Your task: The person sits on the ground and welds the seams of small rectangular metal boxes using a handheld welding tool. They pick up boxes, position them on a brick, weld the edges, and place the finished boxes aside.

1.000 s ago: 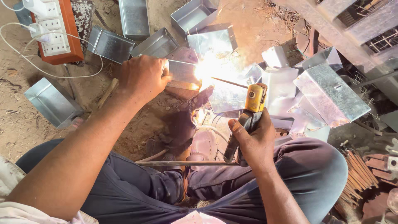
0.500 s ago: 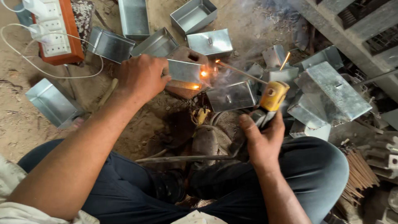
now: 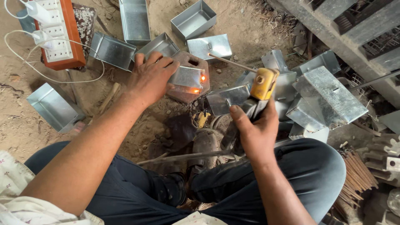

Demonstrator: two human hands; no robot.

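Note:
My left hand [image 3: 151, 77] presses down on a small folded sheet-metal box [image 3: 186, 77] that rests on a reddish-brown block [image 3: 196, 62] on the dirt floor. Two spots on the box's right edge glow orange. My right hand [image 3: 255, 132] grips a yellow-headed welding electrode holder [image 3: 264, 83]. Its thin rod [image 3: 231, 62] points up and left, lifted clear of the box. My dark-trousered legs are folded below both hands.
Several grey sheet-metal boxes [image 3: 323, 98] lie around the block, with a pile at the right. A red-and-white socket board [image 3: 56, 31] with white cables sits top left. A bundle of welding rods [image 3: 354, 179] lies at the right. Metal racking [image 3: 354, 25] fills the top right.
The bright welding arc has gone out, leaving two glowing spots on the box. My right hand has swung the holder and rod up and right, away from the box. The left hand stayed put.

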